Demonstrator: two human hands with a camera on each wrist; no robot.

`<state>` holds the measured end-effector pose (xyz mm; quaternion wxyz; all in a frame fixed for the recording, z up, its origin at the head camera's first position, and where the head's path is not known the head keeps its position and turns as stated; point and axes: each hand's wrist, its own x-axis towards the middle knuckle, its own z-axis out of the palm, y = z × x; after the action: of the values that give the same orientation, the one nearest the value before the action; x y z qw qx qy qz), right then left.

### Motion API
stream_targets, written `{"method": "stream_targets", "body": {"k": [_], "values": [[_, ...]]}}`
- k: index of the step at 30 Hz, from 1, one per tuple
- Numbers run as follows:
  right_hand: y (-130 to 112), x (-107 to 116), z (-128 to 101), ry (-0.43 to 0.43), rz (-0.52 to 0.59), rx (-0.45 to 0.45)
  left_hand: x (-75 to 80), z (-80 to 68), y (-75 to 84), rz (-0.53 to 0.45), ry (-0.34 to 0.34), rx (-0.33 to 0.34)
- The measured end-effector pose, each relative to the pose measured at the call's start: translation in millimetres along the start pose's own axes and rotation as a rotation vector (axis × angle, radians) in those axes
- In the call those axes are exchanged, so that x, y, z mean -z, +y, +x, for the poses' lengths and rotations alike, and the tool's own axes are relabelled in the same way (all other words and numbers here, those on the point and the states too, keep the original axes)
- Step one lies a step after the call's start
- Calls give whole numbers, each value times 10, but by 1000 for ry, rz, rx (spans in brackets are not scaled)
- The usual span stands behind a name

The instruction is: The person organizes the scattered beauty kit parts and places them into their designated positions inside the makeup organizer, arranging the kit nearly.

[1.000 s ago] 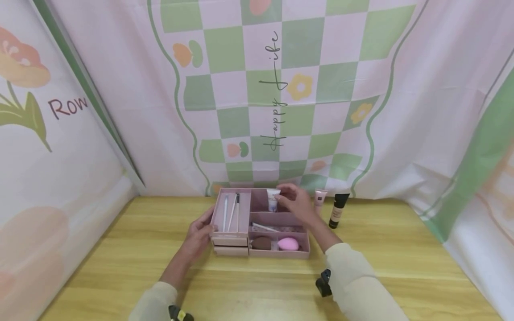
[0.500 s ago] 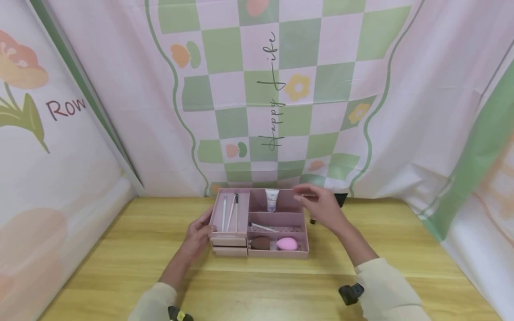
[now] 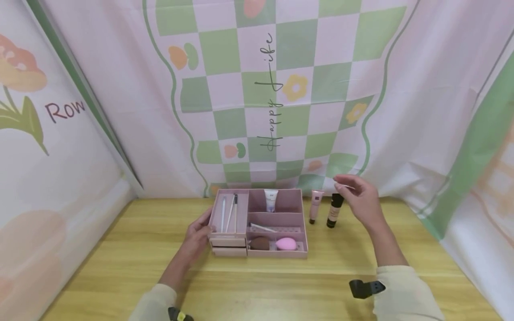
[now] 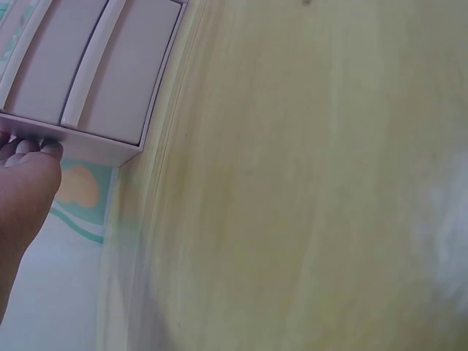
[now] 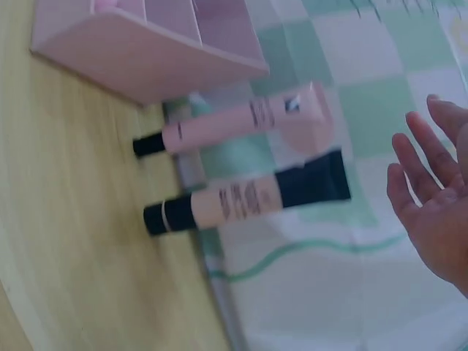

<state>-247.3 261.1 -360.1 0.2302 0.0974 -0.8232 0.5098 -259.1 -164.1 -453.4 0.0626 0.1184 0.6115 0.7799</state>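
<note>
A pink makeup organizer (image 3: 277, 255) stands on the table in the head view, with two drawer fronts at its left. My left hand (image 3: 196, 237) rests against its left side; bent fingertips touch that wall in the left wrist view. A white tube (image 3: 271, 200) stands in the back compartment. To the organizer's right, a slim pink tube (image 3: 316, 206) and a black-and-beige foundation tube (image 3: 334, 210) stand upright on their caps. My right hand (image 3: 363, 200), fingers loosely bent and holding nothing, hovers beside the foundation tube's top, apart from it in the right wrist view.
Several thin brushes (image 3: 230, 214) lie on the organizer's left top, and a white stick (image 3: 263, 227) in its middle compartment. The front compartment holds a brown makeup sponge (image 3: 259, 243) and a pink one (image 3: 286, 244). A checkered curtain (image 3: 295, 120) hangs behind the wooden table (image 3: 281, 285).
My right hand has moved away from the white tube to the right, past the slim pink tube, to the foundation tube. The left hand has stayed at the organizer's side.
</note>
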Motion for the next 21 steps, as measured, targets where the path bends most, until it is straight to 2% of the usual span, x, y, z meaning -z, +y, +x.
{"method": "stream_targets", "body": {"k": [3,7,10,14,18,21], "values": [[143,76,5,11,14,-31,-2,-1,-1,-1,-1,3],[335,127,-11,-2,8,-135,4,1,0,4,-12,5],[457,96,-14,-35,-11,-229,14,1,2,5,-17,7],[578,3,-12,-78,5,-310,12,0,-2,4,-15,0],[648,-48,-23,-78,4,-352,1,3,-2,-3,-16,1],[678,-61,-33,-69,-4,-346,0,2,5,2,-22,2]]}}
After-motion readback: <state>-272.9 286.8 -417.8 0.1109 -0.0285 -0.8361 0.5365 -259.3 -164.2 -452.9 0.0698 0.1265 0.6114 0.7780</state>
